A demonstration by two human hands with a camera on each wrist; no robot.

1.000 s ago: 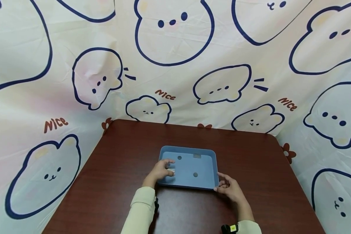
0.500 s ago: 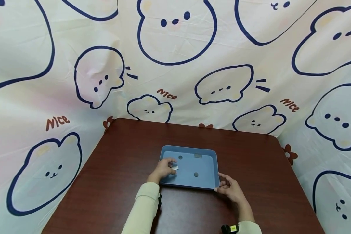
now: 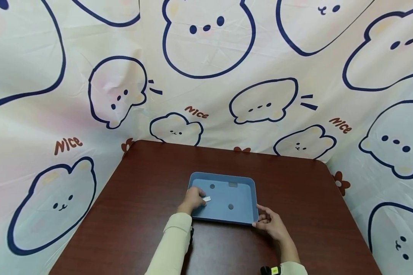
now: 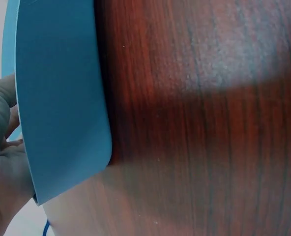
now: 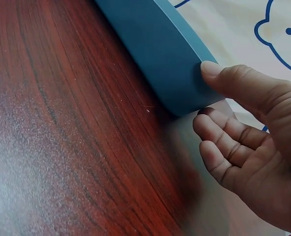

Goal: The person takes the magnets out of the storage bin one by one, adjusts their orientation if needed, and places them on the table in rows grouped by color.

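Fingers [image 3: 200, 191] of the left hand [image 3: 193, 198]: thumb and forefinger appear to pinch the left end of the white block [image 3: 207, 199], though the contact is too small to resolve in the head view and is screened by the tray wall in the left wrist view. Compared with half a second earlier, the gap between these two digits is narrower and more of the block projects to their right; over the last second it has shifted slightly rightward within the blue tray [image 3: 244, 198]. The change suggests that reaching around the block has given way to holding it. Right hand [image 3: 270, 224], in unchanged position: thumb on the near wall, forefinger along the right side, gripping the corner, probably to steady it; its other fingers curl loosely. Block: small, oblong, straight-edged, in the tray's left part; whether it touches the floor cannot be told. Also inside, apart from the fingers: a far disc [image 3: 212, 186], a near disc [image 3: 231, 206] and a grey plate [image 3: 233, 184].
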